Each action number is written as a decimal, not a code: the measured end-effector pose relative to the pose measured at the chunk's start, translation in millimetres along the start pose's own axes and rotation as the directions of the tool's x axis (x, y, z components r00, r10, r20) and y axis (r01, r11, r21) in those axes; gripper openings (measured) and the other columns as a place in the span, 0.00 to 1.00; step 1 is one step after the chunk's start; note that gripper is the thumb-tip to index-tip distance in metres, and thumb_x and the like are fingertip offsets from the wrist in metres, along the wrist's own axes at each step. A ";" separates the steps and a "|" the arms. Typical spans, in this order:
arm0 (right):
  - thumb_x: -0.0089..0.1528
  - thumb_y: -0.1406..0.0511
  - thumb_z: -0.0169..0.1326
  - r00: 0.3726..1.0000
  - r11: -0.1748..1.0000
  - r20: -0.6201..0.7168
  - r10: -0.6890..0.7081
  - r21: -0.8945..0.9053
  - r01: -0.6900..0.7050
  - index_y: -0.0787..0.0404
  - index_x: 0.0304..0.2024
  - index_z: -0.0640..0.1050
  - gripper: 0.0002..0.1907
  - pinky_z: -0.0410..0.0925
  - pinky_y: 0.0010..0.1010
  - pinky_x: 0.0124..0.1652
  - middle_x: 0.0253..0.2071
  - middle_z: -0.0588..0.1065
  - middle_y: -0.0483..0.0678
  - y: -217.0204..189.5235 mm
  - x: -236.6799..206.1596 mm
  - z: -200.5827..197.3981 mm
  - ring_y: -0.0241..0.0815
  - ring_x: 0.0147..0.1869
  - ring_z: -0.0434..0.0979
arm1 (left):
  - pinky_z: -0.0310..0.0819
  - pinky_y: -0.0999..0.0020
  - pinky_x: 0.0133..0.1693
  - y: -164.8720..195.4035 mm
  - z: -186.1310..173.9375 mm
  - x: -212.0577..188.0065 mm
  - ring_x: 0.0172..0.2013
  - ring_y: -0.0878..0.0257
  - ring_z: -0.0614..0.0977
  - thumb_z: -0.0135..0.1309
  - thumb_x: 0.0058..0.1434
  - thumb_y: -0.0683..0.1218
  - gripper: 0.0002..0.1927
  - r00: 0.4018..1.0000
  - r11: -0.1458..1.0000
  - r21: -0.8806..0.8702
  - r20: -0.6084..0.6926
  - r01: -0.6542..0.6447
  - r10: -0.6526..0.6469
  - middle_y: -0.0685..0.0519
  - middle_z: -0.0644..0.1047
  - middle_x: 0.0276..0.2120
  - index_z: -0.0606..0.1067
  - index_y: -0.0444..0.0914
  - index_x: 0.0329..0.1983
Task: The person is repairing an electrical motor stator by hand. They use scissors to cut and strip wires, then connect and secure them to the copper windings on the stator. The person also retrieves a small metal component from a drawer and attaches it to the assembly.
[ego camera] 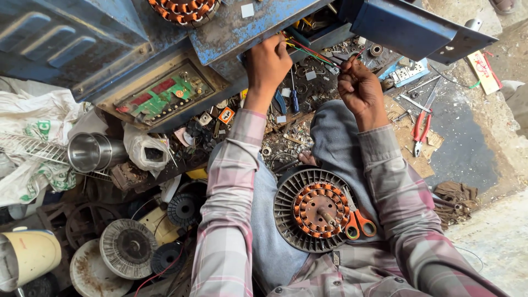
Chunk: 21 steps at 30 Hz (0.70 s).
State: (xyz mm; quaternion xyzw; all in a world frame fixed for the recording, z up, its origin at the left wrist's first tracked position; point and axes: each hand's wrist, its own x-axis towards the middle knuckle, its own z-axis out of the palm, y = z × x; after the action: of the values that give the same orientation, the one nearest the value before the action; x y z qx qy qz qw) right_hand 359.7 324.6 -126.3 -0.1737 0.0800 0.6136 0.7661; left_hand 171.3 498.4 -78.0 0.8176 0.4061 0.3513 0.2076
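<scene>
Here, both hands work at a bundle of thin wires (313, 53), seen at about twelve o'clock in the head view. The wires are red, green and yellow, long and slim, and they come out from under the edge of a worn blue metal housing (242, 27) and run slantwise toward one o'clock. The left hand (268, 61) has its grip closed around the wires at the place where they leave the housing; the fingers are curled and the knuckles face the camera. The right hand (358, 85), just at the two o'clock side of it, has its grip pinched together on the far ends of the wires, though the fingertips are small and I cannot tell exactly how many strands it has.

On the person's lap, near six o'clock, lies a round fan motor stator (314, 210) with orange copper coils and a dark ribbed rim. Orange-handled scissors (357, 220) rest on its right edge. Red-handled pliers (422, 127) lie on cardboard at three o'clock. At nine o'clock a shiny steel cup (91, 152) lies on its side.
</scene>
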 end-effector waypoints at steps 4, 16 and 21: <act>0.70 0.72 0.50 1.000 0.999 0.026 -0.001 0.037 0.000 0.65 0.43 0.74 0.01 0.54 0.17 0.23 0.34 0.76 0.49 -1.3 0.2 -0.1 0.30 0.25 0.59 | 0.80 0.63 0.30 4.9 6.2 10.3 0.25 0.52 0.85 0.54 0.52 0.37 0.15 0.996 0.957 0.286 -0.058 -0.049 0.069 0.41 0.81 0.28 0.82 0.30 0.42; 0.73 0.68 0.51 0.989 0.958 0.118 -0.085 -0.265 0.113 0.63 0.43 0.76 0.05 0.55 0.18 0.27 0.36 0.76 0.46 0.2 -14.9 6.7 0.29 0.27 0.59 | 0.75 0.69 0.27 69.3 -8.1 -19.6 0.25 0.65 0.80 0.53 0.66 0.38 0.09 0.645 0.650 0.041 0.189 -0.759 0.741 0.51 0.84 0.43 0.83 0.39 0.43; 0.73 0.68 0.50 0.995 0.960 0.064 -0.074 -0.264 0.089 0.63 0.42 0.75 0.05 0.54 0.18 0.26 0.35 0.76 0.48 -0.9 -14.5 14.0 0.29 0.26 0.59 | 0.72 0.70 0.21 40.1 11.6 -3.8 0.21 0.64 0.80 0.59 0.69 0.45 0.05 0.738 0.843 -0.001 0.483 -0.537 0.471 0.54 0.83 0.31 0.84 0.42 0.43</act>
State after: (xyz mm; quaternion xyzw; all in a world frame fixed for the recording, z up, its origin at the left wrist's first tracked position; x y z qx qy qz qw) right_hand 355.9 316.3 -108.3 -0.2619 -0.0308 0.5912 0.7622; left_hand 199.1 471.3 -62.2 0.9688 0.1305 0.1590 0.1382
